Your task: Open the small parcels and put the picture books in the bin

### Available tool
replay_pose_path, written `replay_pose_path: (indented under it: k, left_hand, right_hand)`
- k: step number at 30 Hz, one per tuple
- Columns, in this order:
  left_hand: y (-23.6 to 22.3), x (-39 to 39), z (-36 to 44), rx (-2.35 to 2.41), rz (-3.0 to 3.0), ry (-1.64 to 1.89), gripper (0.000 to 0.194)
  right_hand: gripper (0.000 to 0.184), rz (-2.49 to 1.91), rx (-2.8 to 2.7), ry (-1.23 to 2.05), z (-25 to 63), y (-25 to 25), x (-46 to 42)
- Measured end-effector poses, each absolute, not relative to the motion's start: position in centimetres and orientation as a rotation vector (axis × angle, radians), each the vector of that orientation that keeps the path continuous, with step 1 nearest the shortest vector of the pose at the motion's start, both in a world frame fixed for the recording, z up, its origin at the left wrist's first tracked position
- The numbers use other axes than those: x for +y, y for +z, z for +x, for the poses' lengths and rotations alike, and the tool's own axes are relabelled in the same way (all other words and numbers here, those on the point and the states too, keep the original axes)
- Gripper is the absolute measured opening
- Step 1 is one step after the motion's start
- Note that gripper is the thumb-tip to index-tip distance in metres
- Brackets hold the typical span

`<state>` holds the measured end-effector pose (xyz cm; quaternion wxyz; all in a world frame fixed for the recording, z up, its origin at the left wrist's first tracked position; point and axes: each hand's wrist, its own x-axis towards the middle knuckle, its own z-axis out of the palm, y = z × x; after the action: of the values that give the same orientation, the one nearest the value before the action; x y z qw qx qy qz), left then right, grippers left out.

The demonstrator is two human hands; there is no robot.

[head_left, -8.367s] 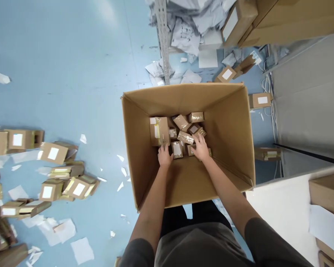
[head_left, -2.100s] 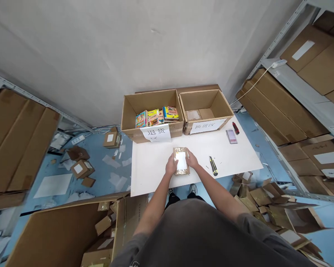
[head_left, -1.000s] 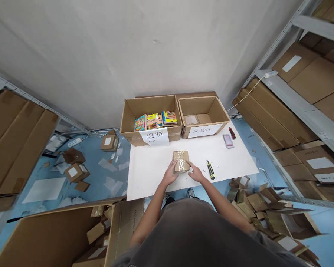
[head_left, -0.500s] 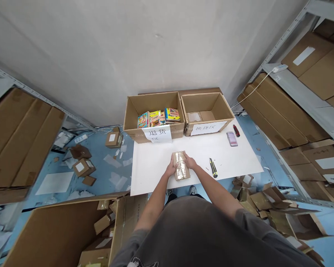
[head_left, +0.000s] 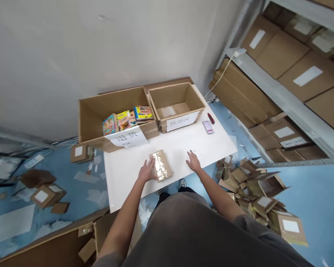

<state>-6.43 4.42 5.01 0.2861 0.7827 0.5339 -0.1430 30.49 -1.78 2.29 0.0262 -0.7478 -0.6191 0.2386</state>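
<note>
My left hand [head_left: 147, 170] grips the left edge of a small cardboard parcel [head_left: 161, 165] with shiny clear tape across its top. The parcel rests near the front edge of the white table [head_left: 122, 185]. Apart from it, to the right, my right hand [head_left: 193, 162] is low over the tabletop, its thumb and forefinger spread. A small dark bit shows by those fingertips; the yellow-and-black utility knife seen there before is hidden from view.
Behind the parcel stand a box of colourful books [head_left: 100, 142] and a second open box [head_left: 161, 124], both with paper signs. A blurred purple item [head_left: 208, 127] and a red tool [head_left: 210, 118] lie at right. Opened cartons [head_left: 264, 185] litter the floor.
My right hand has let go of the parcel and moved right, to where the utility knife lay. My left hand stays on the parcel. The view has turned right.
</note>
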Motion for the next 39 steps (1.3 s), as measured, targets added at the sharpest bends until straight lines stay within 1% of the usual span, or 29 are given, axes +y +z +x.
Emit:
replay_pose_path:
  k: [4, 7, 12, 15, 17, 21, 24, 27, 31, 34, 37, 39]
  left_hand:
    - [4.0, 4.7, -6.4, 1.481, 2.047, -0.358, 0.149]
    - [3.2, 4.5, -6.1, 1.529, 2.034, -0.348, 0.147]
    - [2.0, 4.1, -5.2, 1.562, 2.01, -0.321, 0.146]
    - [1.8, 4.1, -5.1, 1.56, 1.998, -0.321, 0.15]
    - [1.9, 4.2, -5.0, 1.548, 2.003, -0.307, 0.152]
    - [3.1, 4.2, -4.3, 1.593, 1.953, -0.364, 0.151]
    - [4.4, 3.5, -3.0, 1.626, 1.942, -0.361, 0.148]
    - [5.3, 2.7, -1.5, 1.629, 1.928, -0.299, 0.149]
    - [5.6, 2.6, -0.9, 1.654, 1.867, -0.249, 0.154]
    - [5.4, 2.8, -1.4, 1.608, 1.84, -0.235, 0.148]
    - [5.2, 2.9, -2.1, 1.574, 1.843, -0.215, 0.138]
    - [5.0, 2.8, -2.5, 1.576, 1.837, -0.199, 0.138]
  right_hand:
    - [0.066, -2.482, -1.709, 0.811, 35.6, 0.2, -3.6]
    - [0.063, -2.533, -1.63, 0.916, 37.4, -2.0, -3.5]
    - [0.059, -2.493, -1.6, 1.077, 37.6, -5.3, -2.2]
    - [0.063, -2.519, -1.536, 1.091, 37.3, -5.9, -1.7]
    - [0.063, -2.529, -1.483, 1.151, 37.1, -5.8, -1.4]
    - [0.057, -2.434, -1.354, 1.277, 36.2, -4.0, -0.6]
    - [0.059, -2.268, -1.356, 1.261, 34.0, -1.3, 0.4]
    - [0.063, -2.104, -1.475, 1.194, 29.7, 2.2, 1.9]
    - [0.061, -1.902, -1.798, 1.121, 22.0, 6.8, 4.0]
    - [0.063, -1.917, -2.053, 1.072, 17.2, 8.6, 5.3]
    - [0.068, -2.046, -2.223, 1.027, 14.4, 9.2, 6.0]
    - [0.073, -2.124, -2.284, 1.0, 13.6, 9.2, 6.2]
